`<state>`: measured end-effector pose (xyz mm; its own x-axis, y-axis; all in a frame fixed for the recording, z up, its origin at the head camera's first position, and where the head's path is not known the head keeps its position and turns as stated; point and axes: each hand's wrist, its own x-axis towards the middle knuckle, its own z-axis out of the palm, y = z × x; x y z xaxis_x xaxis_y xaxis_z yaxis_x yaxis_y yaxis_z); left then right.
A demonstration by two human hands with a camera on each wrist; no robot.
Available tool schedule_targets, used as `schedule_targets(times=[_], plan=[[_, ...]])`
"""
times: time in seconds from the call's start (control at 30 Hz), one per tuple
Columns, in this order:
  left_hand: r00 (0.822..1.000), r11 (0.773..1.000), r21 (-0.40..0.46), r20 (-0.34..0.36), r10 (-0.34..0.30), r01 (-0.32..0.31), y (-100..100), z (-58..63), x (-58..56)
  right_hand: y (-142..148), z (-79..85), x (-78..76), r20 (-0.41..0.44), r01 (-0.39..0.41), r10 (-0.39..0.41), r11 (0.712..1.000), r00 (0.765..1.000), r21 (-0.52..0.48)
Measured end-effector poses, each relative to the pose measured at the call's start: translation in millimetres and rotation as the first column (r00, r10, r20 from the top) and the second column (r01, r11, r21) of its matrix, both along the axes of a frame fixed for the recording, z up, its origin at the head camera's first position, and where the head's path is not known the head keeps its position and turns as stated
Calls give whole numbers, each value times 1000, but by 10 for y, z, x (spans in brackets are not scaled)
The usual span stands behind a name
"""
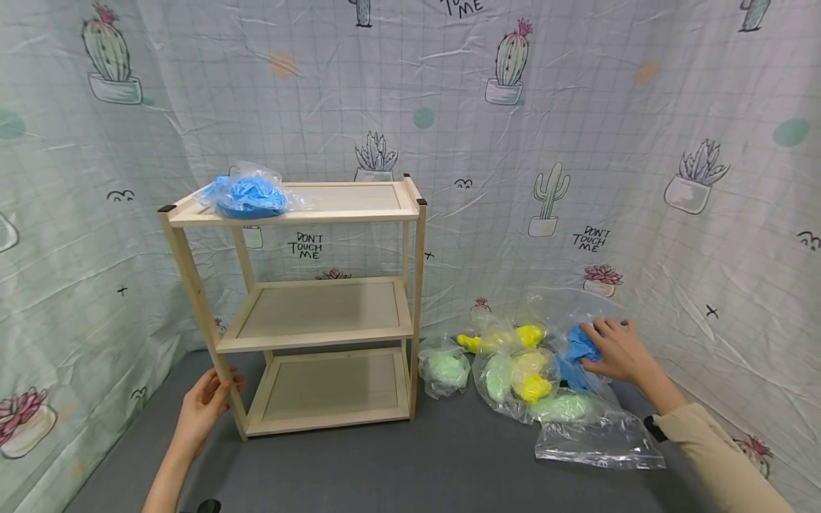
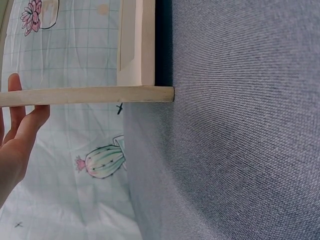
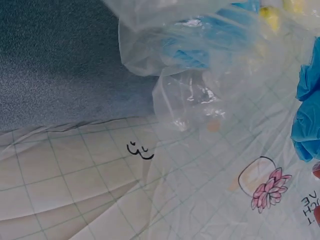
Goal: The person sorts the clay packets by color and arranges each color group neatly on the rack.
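Observation:
A three-tier wooden shelf (image 1: 321, 335) stands on the grey surface. My left hand (image 1: 204, 406) grips its front left post low down; in the left wrist view, the thumb and fingers lie on either side of the post (image 2: 100, 95). To the right of the shelf, my right hand (image 1: 617, 350) pinches a crumpled blue bundle (image 1: 581, 345) over a pile of clear plastic bags. The same blue bundle (image 3: 307, 115) shows at the right edge of the right wrist view, with only bits of fingertips beside it. Another bagged blue bundle (image 1: 250, 198) rests on the top tier, at its left.
Yellow bundles (image 1: 531, 377) and pale green bundles (image 1: 564, 406) lie in clear bags in the pile. A separate pale green bag (image 1: 445, 368) sits beside the shelf's right post. A flat clear bag end (image 1: 599, 442) spreads toward the front. Cactus-print curtain (image 1: 474, 142) surrounds the surface.

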<state>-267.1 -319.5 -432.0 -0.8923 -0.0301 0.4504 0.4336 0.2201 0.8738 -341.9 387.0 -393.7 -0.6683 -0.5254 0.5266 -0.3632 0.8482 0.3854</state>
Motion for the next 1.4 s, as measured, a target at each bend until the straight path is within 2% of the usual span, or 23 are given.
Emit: schedule_targets(times=[0.23, 0.4, 0.63, 0.83, 1.2, 1.4], plan=[[1000, 1000, 1, -1, -7, 7, -6, -6, -7, -16, 33, 31, -66, -81, 79, 996, 995, -24], [1000, 1000, -4, 2, -8, 8, -9, 0, -11, -90, 121, 53, -135, -145, 135, 987, 982, -72], [1000, 1000, 9, 5, -14, 14, -12, 9, -2, -286, 345, 61, -272, -254, 221, 963, 936, -94], [1000, 1000, 10, -6, -12, 12, -11, -6, -7, -470, 582, 96, -337, -318, 270, 943, 902, -96], [1000, 1000, 12, -13, -5, 5, -2, -20, 2, -848, 985, 206, -376, -319, 249, 938, 893, -137], [999, 1000, 18, -26, -25, 25, -6, -7, 3, -1082, 1209, 250, -389, -336, 242, 921, 889, -196]])
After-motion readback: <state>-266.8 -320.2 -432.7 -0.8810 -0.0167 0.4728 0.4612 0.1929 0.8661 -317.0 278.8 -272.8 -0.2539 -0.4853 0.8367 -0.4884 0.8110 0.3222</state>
